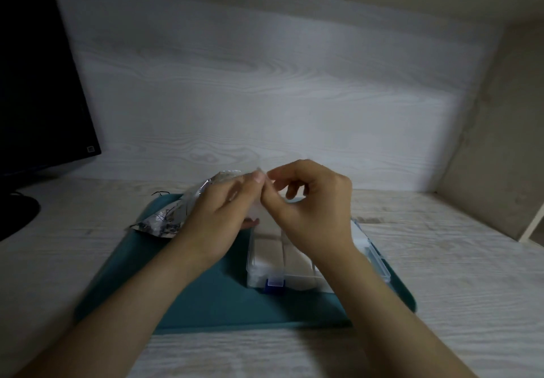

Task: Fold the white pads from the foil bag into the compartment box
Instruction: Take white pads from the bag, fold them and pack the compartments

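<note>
A white pad (pixel 255 210) is pinched at its top edge by the left grip (pixel 223 210) and the right grip (pixel 312 210), held close together. The compartment box (pixel 249 257) is seen just below both grips, and the foil bag (pixel 176 216) is laid beside the left grip.

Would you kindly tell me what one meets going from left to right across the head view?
A monitor → foil bag → left hand → white pad pinched between both hands → right hand.
</note>
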`<state>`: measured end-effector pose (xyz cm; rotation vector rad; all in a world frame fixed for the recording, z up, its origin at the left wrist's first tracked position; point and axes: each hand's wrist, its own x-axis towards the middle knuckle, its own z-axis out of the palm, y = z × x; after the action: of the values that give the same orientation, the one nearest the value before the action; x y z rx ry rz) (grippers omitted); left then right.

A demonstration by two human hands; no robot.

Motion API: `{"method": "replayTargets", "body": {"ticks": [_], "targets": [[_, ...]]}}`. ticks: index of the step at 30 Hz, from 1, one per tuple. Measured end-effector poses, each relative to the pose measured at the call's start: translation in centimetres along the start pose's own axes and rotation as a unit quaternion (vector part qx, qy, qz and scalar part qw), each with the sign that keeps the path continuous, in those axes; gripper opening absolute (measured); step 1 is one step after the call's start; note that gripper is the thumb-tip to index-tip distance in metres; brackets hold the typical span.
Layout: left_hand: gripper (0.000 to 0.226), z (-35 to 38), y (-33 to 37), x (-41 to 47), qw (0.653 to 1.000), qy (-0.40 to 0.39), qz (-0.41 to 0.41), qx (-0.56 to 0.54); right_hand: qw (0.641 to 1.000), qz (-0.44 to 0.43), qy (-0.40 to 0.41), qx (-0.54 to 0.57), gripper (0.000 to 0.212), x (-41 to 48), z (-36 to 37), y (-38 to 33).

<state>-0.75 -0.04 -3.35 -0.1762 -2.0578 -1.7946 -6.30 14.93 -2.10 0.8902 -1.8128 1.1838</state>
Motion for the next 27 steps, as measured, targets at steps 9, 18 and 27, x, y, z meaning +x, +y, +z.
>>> {"method": "replayTargets", "body": {"ticks": [9, 18, 27], "targets": [[0.055, 0.0, 0.2, 0.0, 0.992, -0.036, -0.07, -0.101, 0.991, 0.005, -0.134, 0.028, 0.024, -0.4, 0.3, -0.1], [0.059, -0.3, 0.7, 0.0, 0.992, 0.001, -0.099, -0.082, 0.98, -0.042, -0.194, 0.027, 0.055, -0.4, 0.2, -0.3], [0.061, -0.4, 1.3, 0.1, 0.984, 0.0, -0.15, -0.096, 0.968, -0.008, -0.231, 0.1, 0.052, 0.0, -0.2, -0.9]]}}
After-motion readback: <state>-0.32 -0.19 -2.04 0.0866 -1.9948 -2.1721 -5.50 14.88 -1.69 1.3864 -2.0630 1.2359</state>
